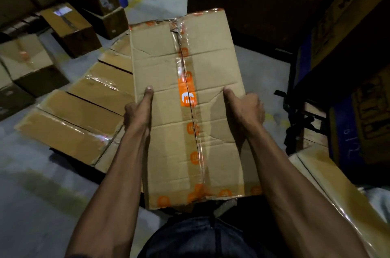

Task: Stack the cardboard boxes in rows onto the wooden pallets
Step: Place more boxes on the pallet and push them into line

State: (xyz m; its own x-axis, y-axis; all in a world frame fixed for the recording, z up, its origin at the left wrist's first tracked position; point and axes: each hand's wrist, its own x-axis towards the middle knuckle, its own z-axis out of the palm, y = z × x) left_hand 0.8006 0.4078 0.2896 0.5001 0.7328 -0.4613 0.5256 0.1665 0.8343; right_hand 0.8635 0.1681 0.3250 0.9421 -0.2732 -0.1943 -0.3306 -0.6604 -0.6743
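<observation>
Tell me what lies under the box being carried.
Under the carried box, held by the left hand and right hand, part of a row of taped boxes shows to its left. Whatever lies directly beneath, including any pallet, is covered.

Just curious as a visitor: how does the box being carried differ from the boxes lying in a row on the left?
The carried box is gripped by both hands and sealed with orange logo tape; the row boxes lie low, side by side, under clear glossy tape. The carried box's top is creased and torn; theirs look smoother. Both are brown cardboard.
</observation>
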